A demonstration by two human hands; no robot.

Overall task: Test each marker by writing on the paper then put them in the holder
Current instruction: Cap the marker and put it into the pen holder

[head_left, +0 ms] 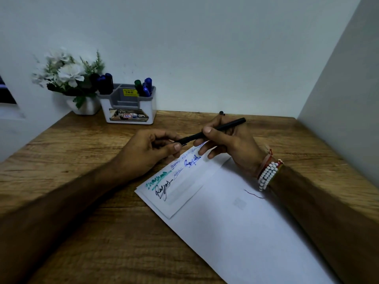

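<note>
Right fingers: the thumb (207,130) and forefinger are closed around the middle of a black marker (213,131); the other fingers are curled loosely under it, above the paper.
Left fingers: the fingertips (178,146) are pinched on the lower end of the same marker, where the cap or the tip is; which of the two cannot be told, because the end is partly hidden.
Right hand (231,140): it is seen over the far corner of the paper, with bead bracelets (267,175) on the wrist.
Left hand (149,148): it is held just beside the far left edge of the paper.
Black marker: it is held in the air, tilted, with the far end pointing away from the paper; it is judged to be light, stiff and smooth, so a firm hold at the middle of the barrel is advised, and the cap should be pulled straight.
Paper (235,222): a thin white sheet, lying flat on the wooden desk (82,140); several test words in green, black and blue are written along its far edge; it is judged to slide easily if it is not pressed.
Holder (129,105): a white and grey desk organiser, well behind the paper near the wall, with several markers (143,87) already standing in it.
Flower pot (84,103): it stands touching or just beside the holder, on the side away from the paper.
</note>
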